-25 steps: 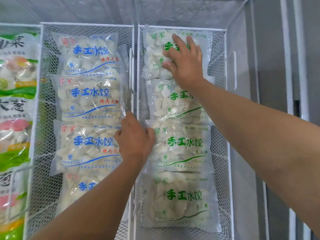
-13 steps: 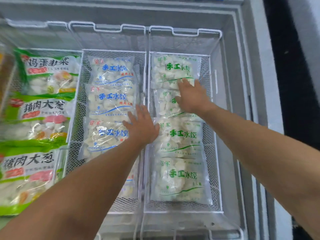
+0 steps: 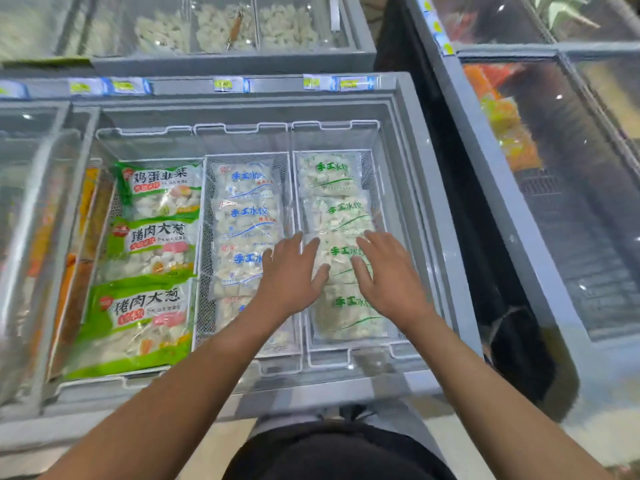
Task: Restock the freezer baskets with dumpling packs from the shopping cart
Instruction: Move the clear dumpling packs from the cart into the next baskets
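**Both hands flat over the green-print packs, cart out of view**

The grey open-top chest freezer (image 3: 427, 188) fills the view, with three white wire baskets side by side in its well. The left basket carries large green-bordered dumpling bags (image 3: 138, 323). The middle white wire basket (image 3: 207, 237) holds a row of clear dumpling packs with blue lettering (image 3: 246, 216), overlapped like shingles, each pack's long axis running across the basket. The right white wire basket (image 3: 379, 188) holds clear dumpling packs with green lettering (image 3: 329, 178) laid the same way, four showing from far end to near end.

The left hand (image 3: 289, 282) lies over the wire divider between the middle and right baskets, fingers straight and spread, gripping nothing; its fingertips reach the edge of the third green-lettered pack (image 3: 337, 261). The right hand (image 3: 388, 275) lies over that same pack's right half, fingers likewise straight and spread, holding nothing. Whether the palms press down or merely float above the plastic cannot be told.

The pack lies directly under and between both hands, its length spanning from one hand to the other, so either could flatten or square it; the right hand sits more fully on it. Both baskets look full on top, and the shopping cart is not visible, so any fresh pack would probably mean turning away from the freezer.
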